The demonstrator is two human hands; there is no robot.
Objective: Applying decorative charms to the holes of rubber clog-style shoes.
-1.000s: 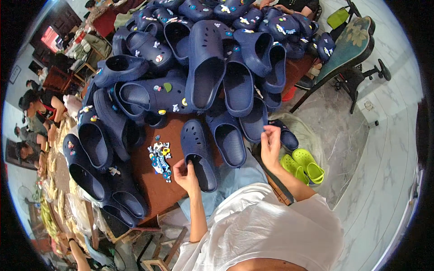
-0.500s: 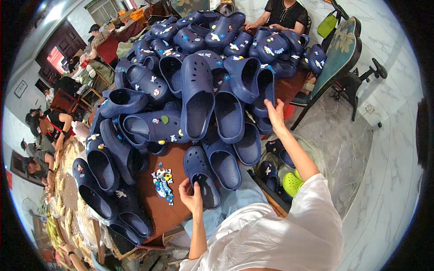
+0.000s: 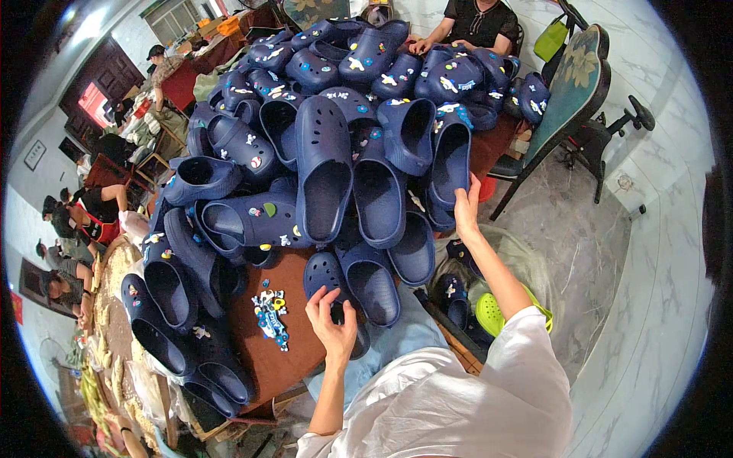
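Over a plain navy clog at the table's near edge, my left hand is open, its fingers apart. The hand partly covers that clog. My right hand is closed on the heel of another navy clog, which stands toe-up against the heap and has colourful charms near its toe. Between the two hands lie several plain navy clogs, one of them a long clog. Left of my left hand, a small pile of blue, white and yellow shoe charms rests on the brown tabletop.
A large heap of charm-covered navy clogs fills the table's far side. Across it sits a person in black. Lime-green clogs and navy ones lie low at my right. A green-backed chair stands beyond. Other people sit at left.
My left hand has let go of the near clog and lifted with its fingers spread. My right hand is lower on its clog, which shows more fully. The view has shifted slightly.
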